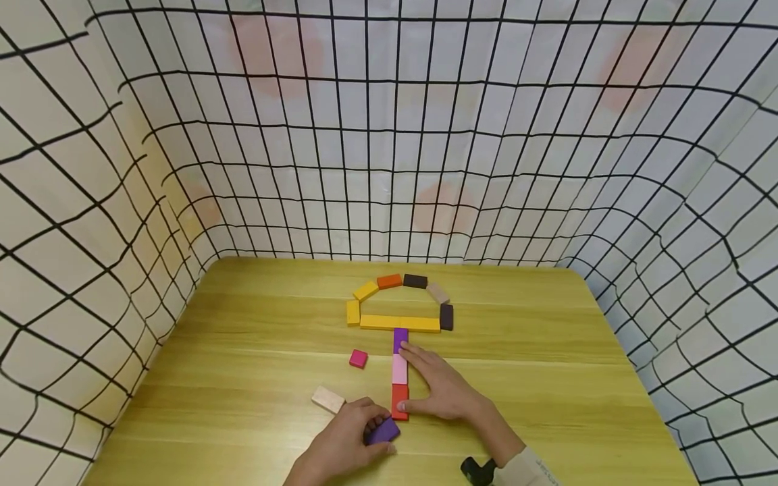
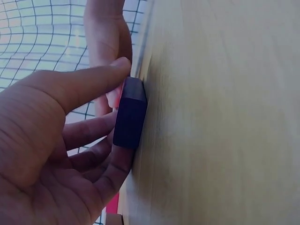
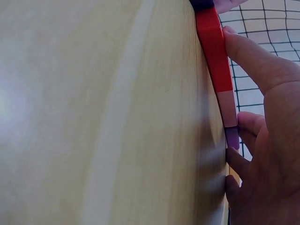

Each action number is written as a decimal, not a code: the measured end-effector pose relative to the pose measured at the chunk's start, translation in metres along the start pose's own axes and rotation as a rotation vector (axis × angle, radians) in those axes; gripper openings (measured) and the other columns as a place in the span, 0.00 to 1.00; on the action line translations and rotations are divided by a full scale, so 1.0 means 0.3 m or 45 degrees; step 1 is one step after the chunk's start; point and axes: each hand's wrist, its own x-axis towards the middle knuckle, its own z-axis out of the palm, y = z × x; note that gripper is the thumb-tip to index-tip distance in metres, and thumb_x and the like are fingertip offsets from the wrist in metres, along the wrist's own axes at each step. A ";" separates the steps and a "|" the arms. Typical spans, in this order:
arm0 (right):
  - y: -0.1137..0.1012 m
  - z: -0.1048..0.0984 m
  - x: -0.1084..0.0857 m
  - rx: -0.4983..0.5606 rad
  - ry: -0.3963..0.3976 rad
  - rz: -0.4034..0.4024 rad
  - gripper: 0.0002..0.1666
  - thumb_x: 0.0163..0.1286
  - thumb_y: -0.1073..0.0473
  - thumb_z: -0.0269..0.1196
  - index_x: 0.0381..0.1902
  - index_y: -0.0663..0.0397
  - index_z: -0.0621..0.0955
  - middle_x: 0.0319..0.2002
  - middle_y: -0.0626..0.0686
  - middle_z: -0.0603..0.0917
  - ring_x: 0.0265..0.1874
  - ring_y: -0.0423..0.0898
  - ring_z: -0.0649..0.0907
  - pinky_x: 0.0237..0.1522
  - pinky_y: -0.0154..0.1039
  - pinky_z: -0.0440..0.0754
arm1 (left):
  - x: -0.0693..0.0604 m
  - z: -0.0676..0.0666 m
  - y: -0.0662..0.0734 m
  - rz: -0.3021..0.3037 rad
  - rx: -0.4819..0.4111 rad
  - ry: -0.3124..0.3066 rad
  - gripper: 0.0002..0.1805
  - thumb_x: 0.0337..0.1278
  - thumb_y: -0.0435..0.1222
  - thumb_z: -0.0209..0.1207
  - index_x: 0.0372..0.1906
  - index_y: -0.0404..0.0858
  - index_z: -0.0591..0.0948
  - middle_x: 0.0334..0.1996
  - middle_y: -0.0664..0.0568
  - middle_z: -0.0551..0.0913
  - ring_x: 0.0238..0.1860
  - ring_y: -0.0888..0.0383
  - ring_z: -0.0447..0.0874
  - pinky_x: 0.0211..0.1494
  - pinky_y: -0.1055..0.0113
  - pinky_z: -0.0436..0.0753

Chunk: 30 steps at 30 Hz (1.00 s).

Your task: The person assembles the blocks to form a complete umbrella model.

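My left hand (image 1: 343, 440) pinches a purple block (image 1: 383, 432) between thumb and fingers, low over the tabletop. Just beyond it runs a straight column: a red block (image 1: 399, 395) nearest, then a pink block (image 1: 399, 369), then another purple block (image 1: 400, 335). My right hand (image 1: 446, 389) lies along the column's right side, its thumb on the red block and its fingertips at the far purple block. In the right wrist view, that thumb touches the red block (image 3: 215, 56). The held purple block (image 2: 130, 112) stands close to the table in the left wrist view.
Yellow blocks (image 1: 419, 325) form a bar across the column's far end. An arch of several blocks, including an orange one (image 1: 390, 281) and a dark one (image 1: 446, 317), curves behind. Left lie a small magenta block (image 1: 358, 359) and a plain wooden block (image 1: 328, 399). Black-grid curtains surround the table (image 1: 547, 378).
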 end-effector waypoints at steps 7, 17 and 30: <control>0.005 -0.002 0.002 0.000 0.004 0.004 0.62 0.59 0.19 0.62 0.84 0.36 0.56 0.83 0.40 0.53 0.82 0.53 0.57 0.79 0.62 0.60 | 0.003 0.000 0.005 -0.013 -0.008 0.004 0.22 0.58 0.49 0.72 0.55 0.45 0.86 0.44 0.64 0.83 0.43 0.70 0.77 0.49 0.71 0.81; 0.011 0.006 0.003 0.004 -0.006 0.013 0.62 0.59 0.18 0.62 0.84 0.33 0.55 0.83 0.39 0.52 0.82 0.53 0.56 0.79 0.62 0.59 | 0.001 0.008 0.001 -0.005 -0.008 0.013 0.22 0.58 0.49 0.72 0.55 0.43 0.86 0.43 0.64 0.83 0.42 0.71 0.77 0.48 0.72 0.81; 0.008 0.001 0.002 0.015 -0.010 0.016 0.61 0.60 0.19 0.62 0.84 0.33 0.55 0.83 0.39 0.52 0.82 0.54 0.56 0.79 0.63 0.58 | -0.001 -0.004 0.002 -0.012 -0.076 0.038 0.22 0.62 0.51 0.70 0.56 0.45 0.86 0.43 0.63 0.82 0.40 0.70 0.77 0.46 0.73 0.81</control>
